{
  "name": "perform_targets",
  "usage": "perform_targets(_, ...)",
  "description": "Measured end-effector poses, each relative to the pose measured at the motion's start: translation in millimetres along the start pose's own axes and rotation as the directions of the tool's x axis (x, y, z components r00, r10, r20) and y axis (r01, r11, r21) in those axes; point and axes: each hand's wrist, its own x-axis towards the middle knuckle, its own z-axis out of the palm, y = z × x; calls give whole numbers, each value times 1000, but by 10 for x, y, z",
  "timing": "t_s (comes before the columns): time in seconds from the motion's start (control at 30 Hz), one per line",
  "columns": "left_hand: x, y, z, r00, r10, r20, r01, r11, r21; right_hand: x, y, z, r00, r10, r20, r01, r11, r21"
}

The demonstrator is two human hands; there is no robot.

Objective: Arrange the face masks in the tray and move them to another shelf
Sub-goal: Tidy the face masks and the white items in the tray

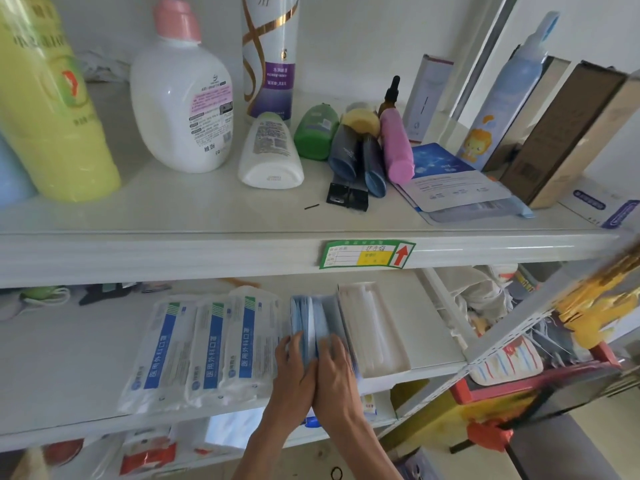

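On the middle shelf (69, 358), both hands meet side by side near the front edge, forearms reaching up from below. The left hand (294, 370) curls its fingers against the left face of a stack of blue face masks (310, 317). The right hand (335, 367) wraps over its right face, so the stack is clasped between them. The masks stand on edge, slightly fanned, between three sealed surgical mask packs (207, 348) and a white tray (379, 327) just beside them on the right.
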Motion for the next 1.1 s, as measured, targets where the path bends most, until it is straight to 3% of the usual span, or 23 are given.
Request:
perform_targets(0.07,-4,-45,-2,1000,18,-11,-18,999,-36,11,28,14,999,14,41,-14,1000,5)
perform_targets(0.13,-10,-38,-4,999,28,-19,-29,998,-54,52,-8,-82,982,135,129,-154,976,152)
perform_targets(0.23,-5,-9,11,996,32,-79,-36,998,-45,191,-62,-253,853,320,413,-474,807,352)
perform_targets(0.33,-19,8,31,995,51,-87,-50,999,16,320,38,-269,762,351,545,-625,620,475)
perform_targets(0.47,-47,56,48,998,18,-60,-16,1000,21,336,163,-266,742,310,594,-668,409,622)
perform_targets(0.57,2,3,36,999,18,-36,-17,999,31,249,65,-456,775,241,584,-631,323,705)
perform_targets(0.63,36,-53,21,999,0,-34,2,998,58,231,91,-473,800,227,556,-600,335,727)
perform_targets(0.73,37,-101,-19,999,7,-47,-8,999,-40,220,69,-472,814,189,549,-578,358,733)
perform_targets(0.87,5,-41,-115,1000,-25,-19,22,990,-143,183,27,-494,825,216,523,-555,484,677)
perform_targets(1.0,-9,3,-134,1000,-5,-28,0,982,-187,163,11,-282,898,153,412,-388,714,582)
perform_targets(1.1,-19,3,-149,1000,-8,-21,3,972,-234,164,-13,-279,904,140,405,-358,767,532)
